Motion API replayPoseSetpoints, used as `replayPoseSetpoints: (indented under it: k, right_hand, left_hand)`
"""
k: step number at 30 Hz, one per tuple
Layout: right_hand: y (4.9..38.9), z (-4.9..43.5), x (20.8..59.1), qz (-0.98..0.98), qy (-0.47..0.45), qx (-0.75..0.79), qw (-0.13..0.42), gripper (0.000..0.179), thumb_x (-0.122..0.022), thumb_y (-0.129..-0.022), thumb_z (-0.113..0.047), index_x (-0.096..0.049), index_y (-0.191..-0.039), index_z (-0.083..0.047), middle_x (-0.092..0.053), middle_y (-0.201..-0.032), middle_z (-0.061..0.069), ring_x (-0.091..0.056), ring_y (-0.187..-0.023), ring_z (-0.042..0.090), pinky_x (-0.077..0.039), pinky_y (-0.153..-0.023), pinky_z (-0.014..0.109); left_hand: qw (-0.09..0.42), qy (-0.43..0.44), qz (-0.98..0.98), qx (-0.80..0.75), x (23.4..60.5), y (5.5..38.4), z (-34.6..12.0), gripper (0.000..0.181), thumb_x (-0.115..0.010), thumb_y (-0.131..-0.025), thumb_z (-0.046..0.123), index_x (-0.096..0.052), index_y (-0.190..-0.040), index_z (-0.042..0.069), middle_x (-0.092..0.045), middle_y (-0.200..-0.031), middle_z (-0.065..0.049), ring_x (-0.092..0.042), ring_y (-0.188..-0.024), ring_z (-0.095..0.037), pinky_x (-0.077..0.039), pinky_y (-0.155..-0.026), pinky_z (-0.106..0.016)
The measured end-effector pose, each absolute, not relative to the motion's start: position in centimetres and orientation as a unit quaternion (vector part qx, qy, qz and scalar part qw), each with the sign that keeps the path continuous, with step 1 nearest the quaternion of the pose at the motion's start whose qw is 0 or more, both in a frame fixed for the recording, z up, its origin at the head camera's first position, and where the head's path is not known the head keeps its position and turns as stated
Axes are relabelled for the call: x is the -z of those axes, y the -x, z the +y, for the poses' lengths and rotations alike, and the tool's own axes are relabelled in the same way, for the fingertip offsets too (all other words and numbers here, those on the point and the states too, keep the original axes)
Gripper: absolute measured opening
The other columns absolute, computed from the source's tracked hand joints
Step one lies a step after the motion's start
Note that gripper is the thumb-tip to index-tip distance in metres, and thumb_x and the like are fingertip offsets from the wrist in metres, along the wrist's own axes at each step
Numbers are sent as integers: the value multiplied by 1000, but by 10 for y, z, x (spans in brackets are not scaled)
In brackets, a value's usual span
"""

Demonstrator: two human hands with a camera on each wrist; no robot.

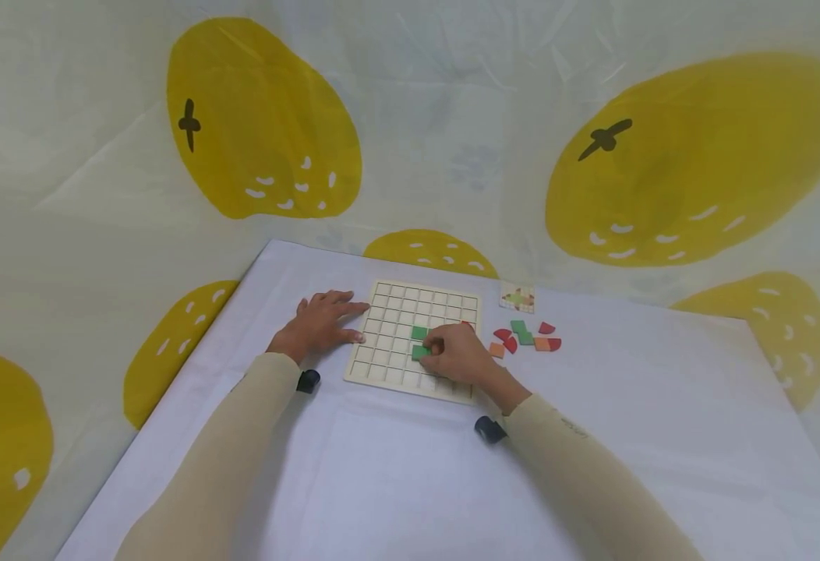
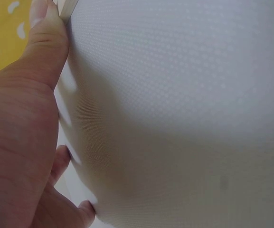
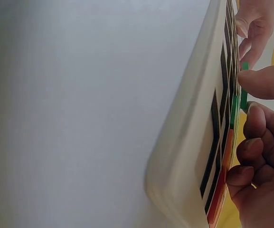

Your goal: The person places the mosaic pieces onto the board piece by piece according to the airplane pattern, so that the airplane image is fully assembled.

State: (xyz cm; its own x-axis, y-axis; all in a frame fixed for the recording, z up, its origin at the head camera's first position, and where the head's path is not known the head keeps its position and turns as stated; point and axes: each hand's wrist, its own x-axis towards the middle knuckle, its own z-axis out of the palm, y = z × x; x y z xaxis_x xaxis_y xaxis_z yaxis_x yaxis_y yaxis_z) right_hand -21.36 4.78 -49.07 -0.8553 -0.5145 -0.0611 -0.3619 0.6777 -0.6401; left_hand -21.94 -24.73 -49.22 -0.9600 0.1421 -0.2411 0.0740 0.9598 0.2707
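Note:
A pale wooden grid board [image 1: 385,360] lies on the white-covered table. My right hand [image 1: 462,354] is over its right half and pinches a green square tile [image 3: 244,88] between thumb and finger, tilted off the grid. Green tiles [image 1: 419,333] show at the fingertips in the head view. Under the hand, in the right wrist view, a green tile [image 3: 233,111], an orange piece [image 3: 228,149] and a red piece [image 3: 216,202] sit on the board. My left hand [image 1: 322,323] is spread at the board's left edge, its thumb [image 2: 44,42] touching the rim.
Right of the board lie loose red pieces [image 1: 546,328], green tiles [image 1: 518,326] and orange tiles [image 1: 496,350]. A small pattern card [image 1: 517,298] is behind them. A white sheet with yellow fruit prints [image 1: 263,117] hangs beyond the table [image 1: 396,483].

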Motion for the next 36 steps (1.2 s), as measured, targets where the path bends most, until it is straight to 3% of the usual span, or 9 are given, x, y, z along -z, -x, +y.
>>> replayPoseSetpoints:
  k: [30, 36]
  right_hand:
    - [213, 34, 493, 925, 192, 308, 112, 24, -81, -89, -25, -79, -107, -9, -59, -76, 0, -56, -79, 17, -44, -72, 30]
    - [213, 33, 494, 920, 197, 321, 103, 24, -81, -90, -22, -80, -108, -6, -57, -71, 1, -54, -73, 16, -42, -68, 28]
  left_hand:
    - [129, -64, 981, -128, 494, 218, -249, 75, -69, -92, 62, -41, -159, 43, -29, -173, -3, -25, -158, -42, -10, -126, -74]
    - [122, -72, 981, -132, 493, 217, -250, 74, -70, -92, 61, -43, -158, 41, -30, -173, -3, -27, -157, -42, -12, -126, -74]
